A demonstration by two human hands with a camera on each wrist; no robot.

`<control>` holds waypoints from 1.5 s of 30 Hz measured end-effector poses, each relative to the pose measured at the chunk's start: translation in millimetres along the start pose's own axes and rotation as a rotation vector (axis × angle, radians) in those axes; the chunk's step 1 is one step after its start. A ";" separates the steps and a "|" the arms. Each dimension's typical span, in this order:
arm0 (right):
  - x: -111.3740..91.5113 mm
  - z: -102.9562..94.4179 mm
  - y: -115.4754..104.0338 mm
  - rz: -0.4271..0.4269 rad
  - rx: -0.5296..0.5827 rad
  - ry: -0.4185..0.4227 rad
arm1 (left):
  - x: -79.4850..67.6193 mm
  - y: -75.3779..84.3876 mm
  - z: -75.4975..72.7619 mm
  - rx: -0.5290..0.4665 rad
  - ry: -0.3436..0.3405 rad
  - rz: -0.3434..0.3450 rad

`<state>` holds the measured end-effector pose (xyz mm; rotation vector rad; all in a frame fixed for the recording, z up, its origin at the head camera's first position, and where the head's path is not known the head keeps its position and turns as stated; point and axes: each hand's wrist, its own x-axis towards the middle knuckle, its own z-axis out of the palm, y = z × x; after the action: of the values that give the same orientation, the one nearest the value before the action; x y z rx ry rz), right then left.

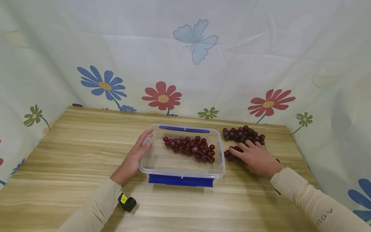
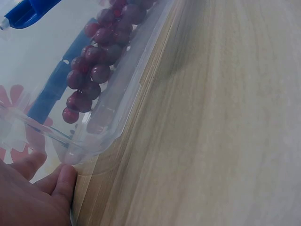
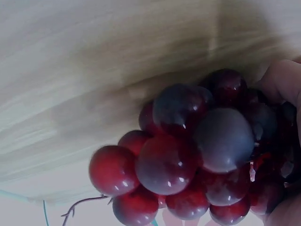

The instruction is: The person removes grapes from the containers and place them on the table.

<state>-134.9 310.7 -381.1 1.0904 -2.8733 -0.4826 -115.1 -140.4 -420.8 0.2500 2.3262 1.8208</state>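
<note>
A clear plastic food container [image 1: 185, 174] with blue latches stands on the table, its top uncovered. Inside lies one bunch of dark red grapes [image 1: 189, 146], which shows through the wall in the left wrist view. My left hand [image 1: 134, 159] rests against the container's left side, fingers fairly straight at the outer wall. To the right of the container, my right hand [image 1: 258, 158] grips a second grape bunch [image 3: 169, 165] from above, covering much of it in the head view; the right wrist view shows fingers on both sides. Another bunch [image 1: 242, 132] lies just behind that hand.
The wooden table [image 1: 87, 141] meets a white cloth backdrop [image 1: 130, 48] printed with flowers and a butterfly along its back edge, and cloth hangs at both sides. A small black device [image 1: 129, 204] with a yellow label sits at my left wrist.
</note>
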 end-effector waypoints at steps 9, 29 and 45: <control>-1.0 8.3 -0.8 0.012 -0.004 0.006 | 0.0 -0.5 0.2 0.000 -0.005 -0.002; -1.5 5.9 -1.8 0.014 0.065 0.054 | -0.7 -1.0 0.0 0.012 -0.002 -0.002; -10.6 -2.8 1.9 0.051 0.180 -0.017 | -0.2 -1.1 -0.3 0.022 0.002 0.001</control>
<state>-127.8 318.2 -377.1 1.0355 -2.9992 -0.2356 -115.1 -141.0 -421.8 0.2529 2.3488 1.7980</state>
